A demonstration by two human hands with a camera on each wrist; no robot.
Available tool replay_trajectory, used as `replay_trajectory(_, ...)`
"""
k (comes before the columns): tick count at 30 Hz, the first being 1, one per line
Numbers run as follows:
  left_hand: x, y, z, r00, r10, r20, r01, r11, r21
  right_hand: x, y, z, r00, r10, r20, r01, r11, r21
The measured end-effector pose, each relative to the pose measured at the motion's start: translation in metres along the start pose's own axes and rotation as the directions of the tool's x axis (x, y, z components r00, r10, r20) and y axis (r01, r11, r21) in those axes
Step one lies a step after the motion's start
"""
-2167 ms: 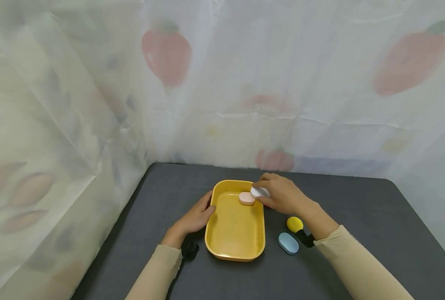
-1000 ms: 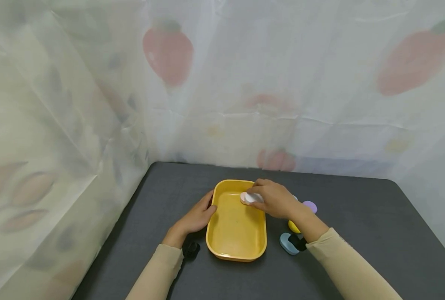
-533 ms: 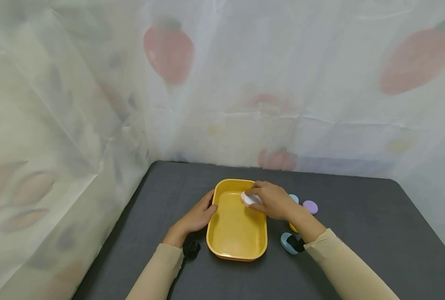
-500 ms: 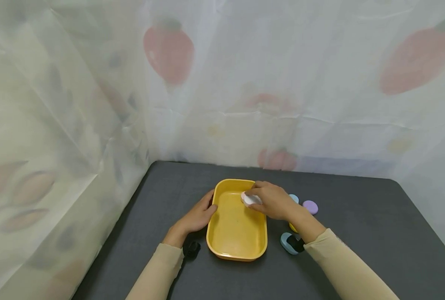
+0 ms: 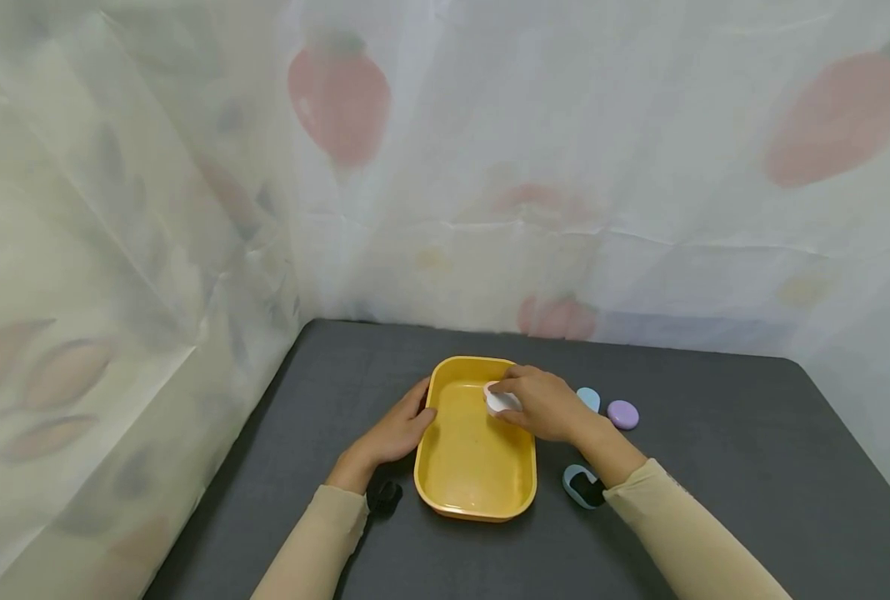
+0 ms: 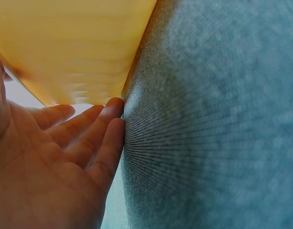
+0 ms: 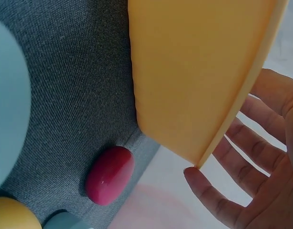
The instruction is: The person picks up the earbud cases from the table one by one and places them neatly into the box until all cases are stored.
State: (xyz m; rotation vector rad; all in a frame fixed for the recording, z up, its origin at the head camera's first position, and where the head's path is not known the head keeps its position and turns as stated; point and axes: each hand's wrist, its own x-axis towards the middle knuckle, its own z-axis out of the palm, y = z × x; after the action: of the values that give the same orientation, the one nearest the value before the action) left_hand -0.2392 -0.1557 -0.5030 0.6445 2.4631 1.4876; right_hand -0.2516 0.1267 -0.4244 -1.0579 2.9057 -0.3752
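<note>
A yellow tray (image 5: 475, 479) stands on the dark table. My left hand (image 5: 391, 429) grips its left side, thumb over the rim; in the left wrist view the fingers of that hand (image 6: 75, 143) lie along the outer wall. Inside the tray near its right wall, my right hand (image 5: 548, 406) pinches a white oval piece (image 5: 502, 402), shaped like a soap bar. A pale pink oval piece (image 5: 488, 388) shows beside it, mostly covered. From the right wrist view, the right hand (image 7: 265, 167) reaches over the tray's rim, which hides the white piece.
Right of the tray lie a light blue piece (image 5: 587, 397), a purple piece (image 5: 623, 414) and a blue oval (image 5: 571, 478), partly behind a black wrist camera (image 5: 589, 490). The right wrist view adds a magenta piece (image 7: 110, 175) and a yellow piece (image 7: 13, 214). Patterned curtains (image 5: 445, 167) surround the table.
My right hand has carried the white piece from the tray's upper right rim inward and down, close beside the pink one. During the last half second it barely moves. The left hand stays at the tray.
</note>
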Motion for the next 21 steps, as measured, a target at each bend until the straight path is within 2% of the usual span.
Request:
replay_trajectory(11,0.001,-0.001,0.000,1.000,-0.005,-0.001,0.004,1.000,-0.003,0.001,-0.002,0.005,1.000,-0.003,-0.002,0.003,1.000,0.013)
replay_trajectory(21,0.000,0.001,0.001,0.999,-0.042,-0.015,0.042,0.999,-0.002,0.001,-0.001,0.013,1.000,0.019,0.000,-0.019,1.000,0.025)
